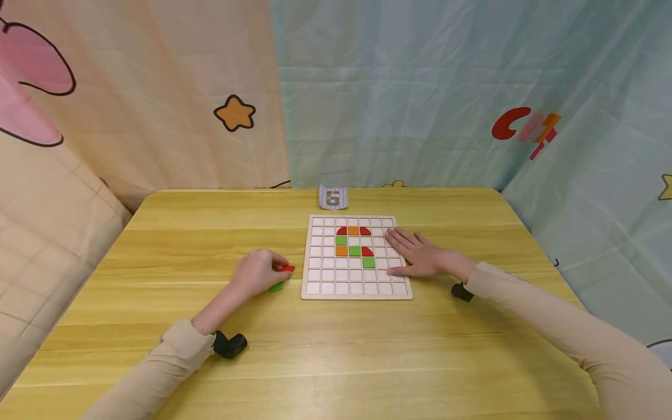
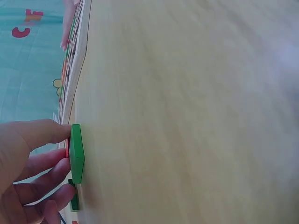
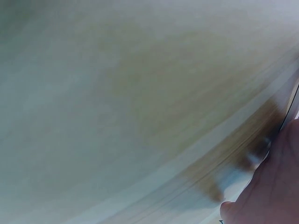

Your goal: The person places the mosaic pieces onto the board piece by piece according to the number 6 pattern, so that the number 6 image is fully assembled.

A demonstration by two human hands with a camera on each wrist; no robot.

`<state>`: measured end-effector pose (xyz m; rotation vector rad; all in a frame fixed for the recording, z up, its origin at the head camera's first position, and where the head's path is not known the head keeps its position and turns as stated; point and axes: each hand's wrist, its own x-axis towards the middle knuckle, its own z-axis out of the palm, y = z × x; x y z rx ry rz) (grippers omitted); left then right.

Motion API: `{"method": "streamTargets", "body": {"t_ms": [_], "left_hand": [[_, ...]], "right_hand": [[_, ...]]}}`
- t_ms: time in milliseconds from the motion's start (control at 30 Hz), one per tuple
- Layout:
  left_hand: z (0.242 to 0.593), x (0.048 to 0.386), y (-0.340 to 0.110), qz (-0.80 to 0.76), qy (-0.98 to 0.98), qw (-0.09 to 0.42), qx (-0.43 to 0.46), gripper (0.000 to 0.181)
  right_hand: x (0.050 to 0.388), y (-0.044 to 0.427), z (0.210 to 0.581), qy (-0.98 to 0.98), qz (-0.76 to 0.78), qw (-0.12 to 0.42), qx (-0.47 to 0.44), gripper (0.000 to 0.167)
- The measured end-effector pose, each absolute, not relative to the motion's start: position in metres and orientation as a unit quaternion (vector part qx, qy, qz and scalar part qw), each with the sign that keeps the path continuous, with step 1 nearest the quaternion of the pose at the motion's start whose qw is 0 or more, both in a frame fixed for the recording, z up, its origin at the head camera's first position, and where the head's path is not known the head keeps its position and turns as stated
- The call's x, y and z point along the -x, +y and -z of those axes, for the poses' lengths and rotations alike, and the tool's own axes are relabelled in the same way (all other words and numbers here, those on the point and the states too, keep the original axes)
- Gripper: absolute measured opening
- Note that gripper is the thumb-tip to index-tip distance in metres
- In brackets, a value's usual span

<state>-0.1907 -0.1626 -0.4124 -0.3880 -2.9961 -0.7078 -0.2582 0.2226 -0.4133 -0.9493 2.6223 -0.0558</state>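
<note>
My left hand (image 1: 259, 272) is low over the table, just left of the white grid board (image 1: 321, 289), and pinches a small red tile (image 1: 287, 268) between thumb and fingertips. Beneath it lies a green tile (image 1: 276, 287); the left wrist view has a green tile (image 2: 76, 154) at the thumb and a second green tile (image 2: 74, 196) by the lower fingers. Spread flat, my right hand (image 1: 420, 256) rests on the board's right edge. Red, orange and green tiles fill several squares, including a green tile (image 1: 368, 262) lowest. In the right wrist view the hand is mostly cut off.
A small pattern card (image 1: 333, 198) lies behind the board at the table's far edge. Wood-patterned table (image 1: 336, 356) surrounds the board. Printed curtains (image 1: 367, 116) hang close behind and at the sides. Black wrist devices (image 1: 230, 345) sit by both forearms.
</note>
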Motion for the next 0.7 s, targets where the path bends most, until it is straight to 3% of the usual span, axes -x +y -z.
{"method": "streamTargets", "body": {"t_ms": [200,467,700], "left_hand": [[0.4113,0.1916,-0.1631,0.226,-0.965,0.014,0.131,0.028],[0.4053,0.1952,-0.1705,0.232,-0.961,-0.036,0.148,0.028],[0.4070,0.1985,-0.1704,0.228,-0.960,-0.034,0.157,0.025]], "right_hand": [[0.2576,0.2216,0.4107,0.927,0.016,0.175,0.332,0.093],[0.2580,0.2214,0.4105,0.927,0.011,0.179,0.331,0.094],[0.2597,0.2233,0.4134,0.926,0.006,0.178,0.332,0.094]]}}
